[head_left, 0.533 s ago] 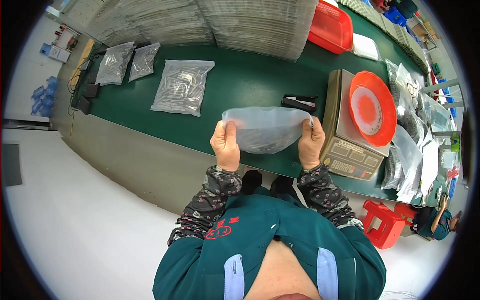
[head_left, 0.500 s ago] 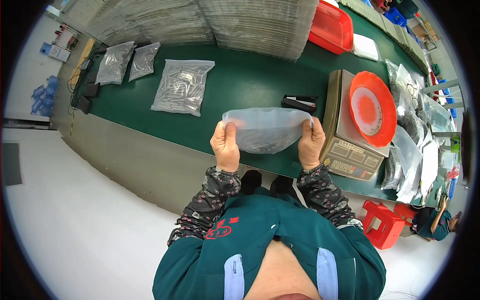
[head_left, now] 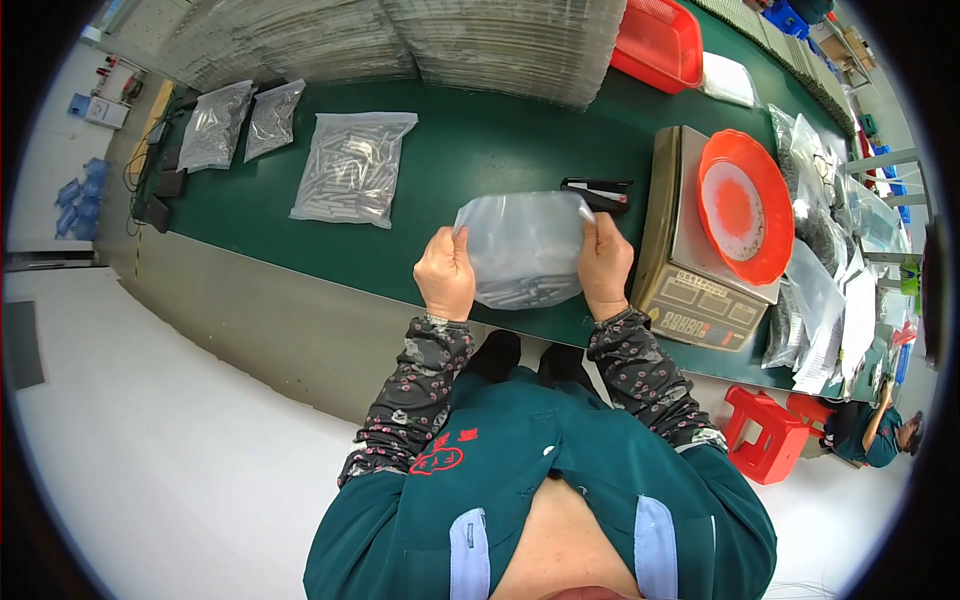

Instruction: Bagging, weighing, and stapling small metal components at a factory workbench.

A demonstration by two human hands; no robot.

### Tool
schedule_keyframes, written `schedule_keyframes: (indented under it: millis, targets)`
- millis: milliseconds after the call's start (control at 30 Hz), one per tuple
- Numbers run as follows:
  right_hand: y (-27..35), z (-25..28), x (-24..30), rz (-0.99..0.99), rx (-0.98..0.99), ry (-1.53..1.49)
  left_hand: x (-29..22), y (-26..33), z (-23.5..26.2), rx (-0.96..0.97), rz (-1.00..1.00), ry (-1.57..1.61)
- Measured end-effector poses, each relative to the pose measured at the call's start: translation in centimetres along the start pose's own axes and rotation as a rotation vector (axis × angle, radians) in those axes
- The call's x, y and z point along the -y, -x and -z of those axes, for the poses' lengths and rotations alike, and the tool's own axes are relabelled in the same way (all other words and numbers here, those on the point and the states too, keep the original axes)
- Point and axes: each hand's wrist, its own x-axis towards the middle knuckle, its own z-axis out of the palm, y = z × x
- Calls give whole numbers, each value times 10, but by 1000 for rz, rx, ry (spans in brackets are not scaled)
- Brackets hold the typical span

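Note:
A clear plastic bag hangs between my hands over the front edge of the green table, with grey metal rod-like pieces gathered at its bottom. My left hand pinches its upper left corner, and my right hand grips the upper right one. Just behind the bag lies a black stapler, partly covered by it. To the right of my right hand stands a weighing scale with an orange-red plastic dish on its plate.
A filled bag of metal pieces lies at the left, with two smaller filled bags farther left. Stacked trays rise at the back beside a red basket. A red stool and a seated person are at the right.
Both hands have moved slightly closer together. The bag now hangs more upright, its top edge raised, and the metal pieces show more plainly at its bottom.

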Motion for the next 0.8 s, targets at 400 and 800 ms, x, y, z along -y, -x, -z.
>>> schedule_keyframes:
  millis: [400,800]
  targets:
    - [10,-16,-12,-466,335,12,22,10,-11,496,628,36]
    - [-12,-3,-32,-733,312,-520,31,-2,-9,333,713,421]
